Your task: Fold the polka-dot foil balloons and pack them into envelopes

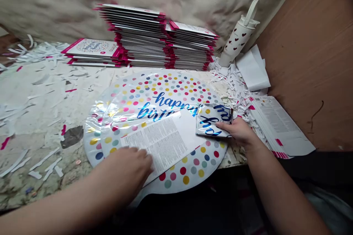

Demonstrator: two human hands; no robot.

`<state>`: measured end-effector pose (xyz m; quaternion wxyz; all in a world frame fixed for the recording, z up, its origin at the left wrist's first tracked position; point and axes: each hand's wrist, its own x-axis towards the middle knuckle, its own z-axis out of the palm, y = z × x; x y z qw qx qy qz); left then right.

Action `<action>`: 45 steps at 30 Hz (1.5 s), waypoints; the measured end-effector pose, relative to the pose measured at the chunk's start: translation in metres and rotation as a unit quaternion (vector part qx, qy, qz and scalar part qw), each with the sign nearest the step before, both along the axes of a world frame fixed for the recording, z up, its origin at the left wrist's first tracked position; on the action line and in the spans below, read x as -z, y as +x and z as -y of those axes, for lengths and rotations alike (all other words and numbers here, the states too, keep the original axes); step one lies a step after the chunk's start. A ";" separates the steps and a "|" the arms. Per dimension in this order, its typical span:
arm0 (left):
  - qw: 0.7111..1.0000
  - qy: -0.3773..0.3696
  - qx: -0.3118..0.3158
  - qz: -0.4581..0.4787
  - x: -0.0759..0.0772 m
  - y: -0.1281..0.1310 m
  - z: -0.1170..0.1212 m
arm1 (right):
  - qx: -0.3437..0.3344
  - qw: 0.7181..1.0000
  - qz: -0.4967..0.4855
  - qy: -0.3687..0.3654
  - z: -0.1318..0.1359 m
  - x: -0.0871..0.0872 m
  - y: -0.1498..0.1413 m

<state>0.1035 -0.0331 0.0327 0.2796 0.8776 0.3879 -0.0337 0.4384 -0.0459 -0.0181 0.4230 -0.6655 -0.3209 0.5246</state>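
Note:
A folded foil balloon (211, 123), silvery white with blue lettering, is pinched in my right hand (238, 130), thumb on top. It overlaps the right end of a white paper sleeve (167, 143) printed with small text. My left hand (131, 170) is at the near left end of this sleeve, its fingers curled against the edge and slightly blurred; the thumb side is partly hidden. Under the sleeve, flat foil balloons (179, 86) with coloured dots and blue "happy birthday" lettering lie stacked on the table.
Stacks of pink-edged balloon packs (146, 36) stand along the back, with a lower pile (92, 48) to their left. A white bottle with hearts (238, 40) stands at back right. More flat printed sleeves (284, 125) lie at right. Paper scraps (49, 167) litter the table (82, 77).

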 end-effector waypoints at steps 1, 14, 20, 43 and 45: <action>0.996 0.025 0.077 -0.048 -0.003 0.015 -0.010 | 0.004 1.000 -0.002 0.002 -0.001 0.000 -0.005; 0.944 0.193 0.219 0.155 0.029 0.075 -0.072 | -0.101 0.986 0.080 0.109 0.005 -0.008 -0.032; 0.923 0.223 0.276 0.150 0.026 0.075 -0.068 | -0.186 0.981 -0.017 -0.059 -0.015 -0.023 -0.036; 0.936 0.265 0.215 0.089 0.004 0.072 -0.061 | -0.269 0.957 0.083 0.071 -0.031 -0.044 -0.079; 0.938 0.278 0.191 0.079 -0.003 0.066 -0.061 | -0.268 0.954 0.084 0.106 -0.026 -0.053 -0.073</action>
